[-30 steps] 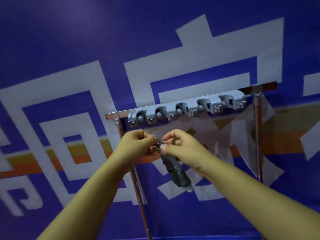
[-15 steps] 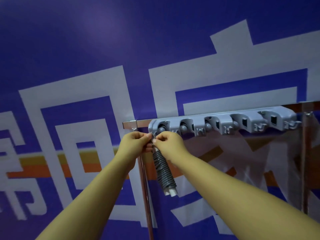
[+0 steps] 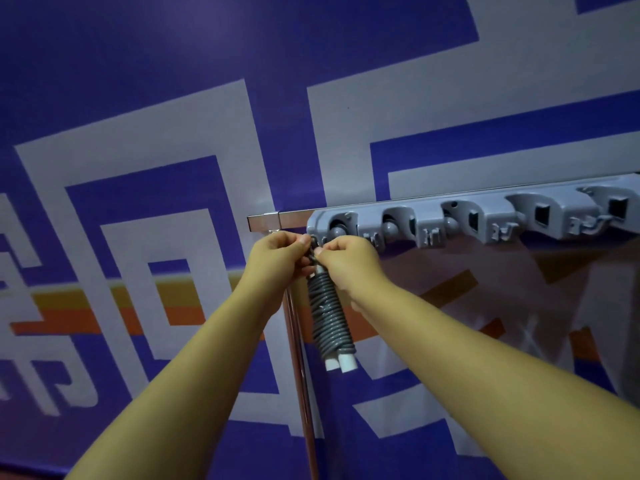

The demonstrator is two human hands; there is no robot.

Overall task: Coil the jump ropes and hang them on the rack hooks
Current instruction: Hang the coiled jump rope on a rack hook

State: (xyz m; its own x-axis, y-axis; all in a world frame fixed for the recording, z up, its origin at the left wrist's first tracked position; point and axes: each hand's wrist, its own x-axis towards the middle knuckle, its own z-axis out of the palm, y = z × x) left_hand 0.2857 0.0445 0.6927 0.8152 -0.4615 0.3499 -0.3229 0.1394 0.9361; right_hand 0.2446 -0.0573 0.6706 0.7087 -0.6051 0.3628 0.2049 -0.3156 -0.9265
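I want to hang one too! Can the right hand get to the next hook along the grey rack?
Probably yes. The right hand is just under the grey rack, and nothing blocks the next hook. But it's busy pinching the coiled jump rope with the left hand.

Matt grey plastic hook rack on a glossy chrome metal frame; ribbed grey rope.

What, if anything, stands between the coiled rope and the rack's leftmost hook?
Nothing visible does. Both hands, left and right, pinch the rope by its top loop right under the rack; the hook itself is hidden behind the fingers.
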